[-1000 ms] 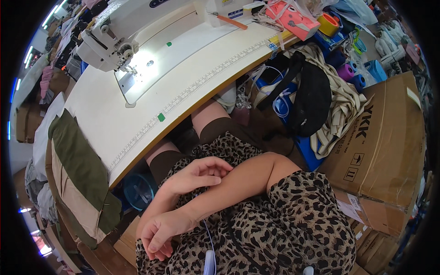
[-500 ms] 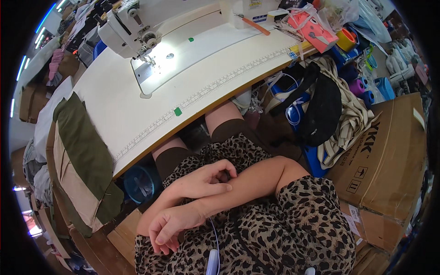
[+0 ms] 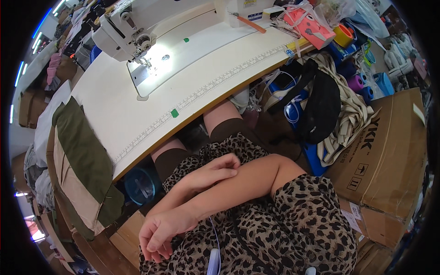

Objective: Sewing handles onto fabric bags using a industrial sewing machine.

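Note:
My forearms cross over my lap. My right hand (image 3: 166, 230) hangs loosely past my left forearm at the lower left, fingers slightly bent and apart, nothing in it. My left hand (image 3: 214, 171) lies against my right forearm near the elbow, thumb and bent index finger apart with nothing visible between them; the other fingers are partly hidden. Above them stands the white sewing table with a sewing machine (image 3: 126, 34), its lamp lit over the needle plate. An olive green and beige cloth piece (image 3: 82, 151) drapes at the table's left end, touched by neither hand.
A ruler strip (image 3: 201, 93) runs along the table's front edge, with a small green scrap (image 3: 174, 113) on it. Orange-handled tool (image 3: 253, 24) and pink pouch (image 3: 309, 25) lie far right. A black bag (image 3: 321, 103), webbing and a cardboard box (image 3: 380, 146) crowd the right.
My right hand has shifted slightly down and left. My left hand's fingers have moved a little up along my right forearm, and the gap by the thumb looks narrower. The view has shifted slightly.

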{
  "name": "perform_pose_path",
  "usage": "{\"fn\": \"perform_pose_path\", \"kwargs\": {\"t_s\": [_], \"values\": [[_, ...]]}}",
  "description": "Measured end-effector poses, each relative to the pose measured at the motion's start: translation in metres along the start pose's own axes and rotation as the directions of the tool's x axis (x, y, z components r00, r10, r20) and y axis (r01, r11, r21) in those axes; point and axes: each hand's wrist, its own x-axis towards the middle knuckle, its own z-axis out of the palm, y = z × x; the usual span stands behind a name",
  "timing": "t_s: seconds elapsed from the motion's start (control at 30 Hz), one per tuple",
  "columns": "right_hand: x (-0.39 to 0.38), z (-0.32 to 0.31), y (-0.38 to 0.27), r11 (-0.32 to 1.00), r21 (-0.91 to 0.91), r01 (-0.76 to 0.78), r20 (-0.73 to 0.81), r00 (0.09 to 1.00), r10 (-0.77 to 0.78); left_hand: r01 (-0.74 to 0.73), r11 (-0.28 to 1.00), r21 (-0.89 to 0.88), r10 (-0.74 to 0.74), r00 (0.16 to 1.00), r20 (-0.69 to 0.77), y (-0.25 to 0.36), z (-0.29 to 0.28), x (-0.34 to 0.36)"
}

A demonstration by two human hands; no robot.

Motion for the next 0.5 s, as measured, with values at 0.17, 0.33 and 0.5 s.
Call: {"fn": "perform_pose_path", "kwargs": {"t_s": [0.17, 0.33, 0.5], "values": [[-0.005, -0.001, -0.012, 0.999, 0.033, -0.017, -0.102, 0.995, 0.020, -0.051, 0.996, -0.070, 0.053, 0.998, 0.026, 0.018, -0.001, -0.027], [0.016, 0.001, 0.003, 0.994, 0.113, 0.005, 0.040, 0.999, -0.009, -0.091, 0.996, 0.013, 0.092, 0.996, -0.023, -0.001, 0.000, 0.018], [0.000, -0.008, 0.009, 0.998, 0.061, 0.003, -0.050, 0.999, 0.000, -0.088, 0.990, 0.115, 0.090, 0.996, -0.015, -0.011, 0.002, 0.013]]}}
